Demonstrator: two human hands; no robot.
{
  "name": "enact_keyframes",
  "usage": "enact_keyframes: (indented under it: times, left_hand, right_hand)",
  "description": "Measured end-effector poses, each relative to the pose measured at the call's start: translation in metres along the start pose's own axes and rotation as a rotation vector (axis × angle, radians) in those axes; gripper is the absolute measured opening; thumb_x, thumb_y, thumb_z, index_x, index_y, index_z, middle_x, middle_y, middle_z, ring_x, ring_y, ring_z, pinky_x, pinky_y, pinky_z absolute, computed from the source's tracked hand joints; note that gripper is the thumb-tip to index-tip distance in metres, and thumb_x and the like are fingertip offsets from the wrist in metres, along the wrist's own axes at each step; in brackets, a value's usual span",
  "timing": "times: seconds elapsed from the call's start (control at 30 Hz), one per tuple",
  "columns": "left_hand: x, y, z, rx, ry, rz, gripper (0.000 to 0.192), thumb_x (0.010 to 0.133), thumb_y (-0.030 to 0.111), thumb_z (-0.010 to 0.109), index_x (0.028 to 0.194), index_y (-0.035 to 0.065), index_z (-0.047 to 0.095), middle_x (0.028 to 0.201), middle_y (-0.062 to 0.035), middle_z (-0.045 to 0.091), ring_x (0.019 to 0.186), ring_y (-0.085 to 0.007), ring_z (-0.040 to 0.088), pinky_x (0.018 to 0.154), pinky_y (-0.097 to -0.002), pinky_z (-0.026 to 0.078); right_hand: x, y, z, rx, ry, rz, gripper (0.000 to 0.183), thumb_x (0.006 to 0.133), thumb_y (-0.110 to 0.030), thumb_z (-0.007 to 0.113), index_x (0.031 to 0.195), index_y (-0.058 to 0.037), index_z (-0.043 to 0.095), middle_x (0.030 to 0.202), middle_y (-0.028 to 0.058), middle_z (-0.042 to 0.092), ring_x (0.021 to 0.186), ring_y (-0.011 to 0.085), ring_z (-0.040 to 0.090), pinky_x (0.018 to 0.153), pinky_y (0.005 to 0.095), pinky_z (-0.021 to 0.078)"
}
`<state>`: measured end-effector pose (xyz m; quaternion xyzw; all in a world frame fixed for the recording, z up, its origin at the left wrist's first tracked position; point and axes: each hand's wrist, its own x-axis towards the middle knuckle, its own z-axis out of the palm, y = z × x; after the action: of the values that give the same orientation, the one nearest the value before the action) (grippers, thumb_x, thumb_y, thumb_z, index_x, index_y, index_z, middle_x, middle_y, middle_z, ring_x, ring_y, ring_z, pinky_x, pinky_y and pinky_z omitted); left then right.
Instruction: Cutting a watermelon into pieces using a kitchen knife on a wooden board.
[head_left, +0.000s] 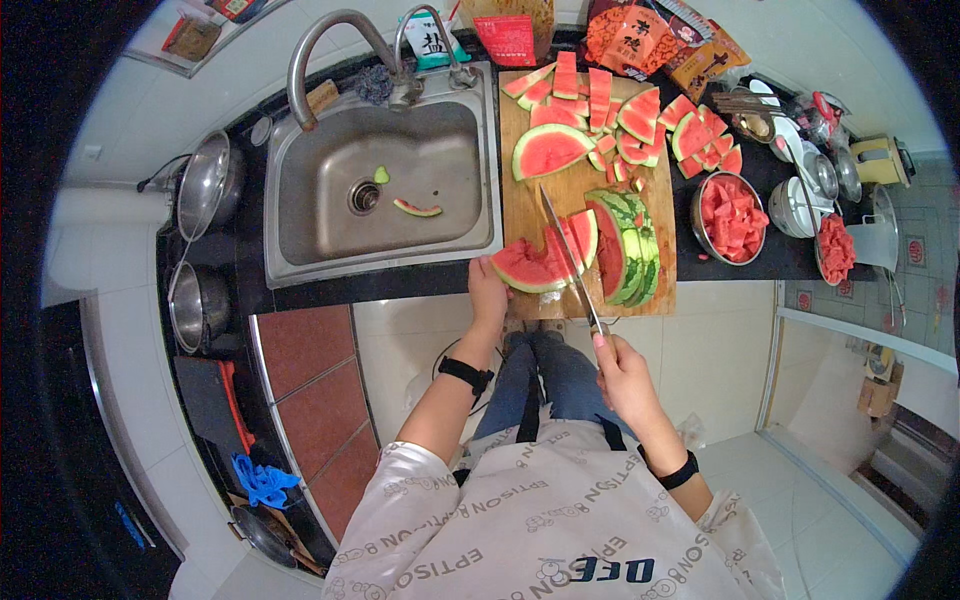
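My right hand (624, 375) grips the handle of a long kitchen knife (564, 238). Its blade crosses a half-round watermelon slice (525, 266) near the front of the wooden cutting board (517, 210). With my left hand (489, 296) I hold the slice's left end at the board's edge. Several thick rind-on watermelon slices (634, 247) stand together right of the blade. Farther back on the board lie another half-round slice (551, 151) and several wedges and strips (637, 116). How deep the blade sits in the flesh, I cannot tell.
Left of the board is a steel sink (442, 150) with a curved faucet (337, 22) and rind scraps. To the right stand a metal bowl of watermelon chunks (727, 217), another filled container (835, 251) and white bowls (791, 206). Food packets (637, 34) line the back.
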<state>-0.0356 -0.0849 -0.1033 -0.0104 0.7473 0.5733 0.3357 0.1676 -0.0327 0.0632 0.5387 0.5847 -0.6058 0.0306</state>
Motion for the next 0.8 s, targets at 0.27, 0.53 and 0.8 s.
enact_keyframes:
  times: [0.27,0.53,0.8]
  left_hand:
    - [0.002,-0.002,0.000,-0.038,-0.004,-0.003,0.032,0.102,0.028,0.032,0.095,0.0012,0.049,0.072,-0.0064,0.054,0.050,-0.0117,0.049,0.042,-0.0268,0.043]
    - [0.003,-0.004,0.001,-0.033,-0.013,0.016,0.032,0.102,0.027,0.032,0.095,0.0010,0.048,0.071,-0.0061,0.053,0.048,-0.0115,0.048,0.039,-0.0262,0.042]
    - [0.005,-0.007,0.003,-0.015,0.016,0.002,0.032,0.102,0.029,0.032,0.094,0.0037,0.048,0.068,-0.0020,0.050,0.048,-0.0096,0.046,0.041,-0.0254,0.041]
  right_hand:
    - [-0.002,0.000,0.002,-0.028,0.009,-0.030,0.044,0.097,-0.041,0.046,0.084,0.0015,0.052,0.057,0.0092,0.051,0.052,0.0173,0.051,0.051,0.0330,0.0419]
    - [0.000,0.010,0.005,-0.039,0.009,-0.035,0.044,0.097,-0.040,0.047,0.087,0.0022,0.053,0.057,0.0098,0.050,0.053,0.0183,0.051,0.052,0.0342,0.0419]
    - [0.009,0.027,0.017,-0.104,0.103,-0.181,0.037,0.097,-0.037,0.048,0.086,-0.0017,0.053,0.056,0.0001,0.044,0.047,0.0085,0.043,0.044,0.0262,0.0357]
